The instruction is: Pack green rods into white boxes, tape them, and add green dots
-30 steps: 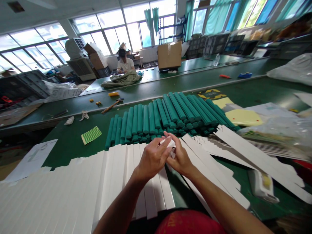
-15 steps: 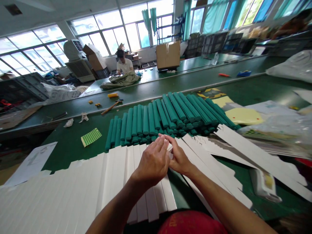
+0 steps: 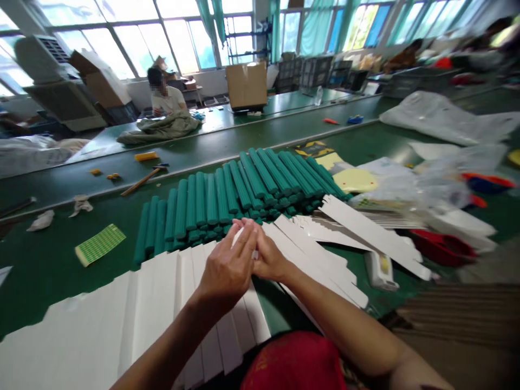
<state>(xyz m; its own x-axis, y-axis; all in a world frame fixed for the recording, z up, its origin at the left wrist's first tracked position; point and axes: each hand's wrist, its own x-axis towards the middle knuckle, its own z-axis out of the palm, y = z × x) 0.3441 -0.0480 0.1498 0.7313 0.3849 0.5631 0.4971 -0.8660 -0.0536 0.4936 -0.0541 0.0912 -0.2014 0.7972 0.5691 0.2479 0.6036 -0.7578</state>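
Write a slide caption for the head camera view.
Hands together above white strips, with piled green rods just beyond on a green table.

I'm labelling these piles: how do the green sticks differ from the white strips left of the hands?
The green sticks are ribbed and rounded; the white strips are flat and smooth. The sticks are heaped in layers; the strips lie side by side. Both are long and narrow, on the green table.
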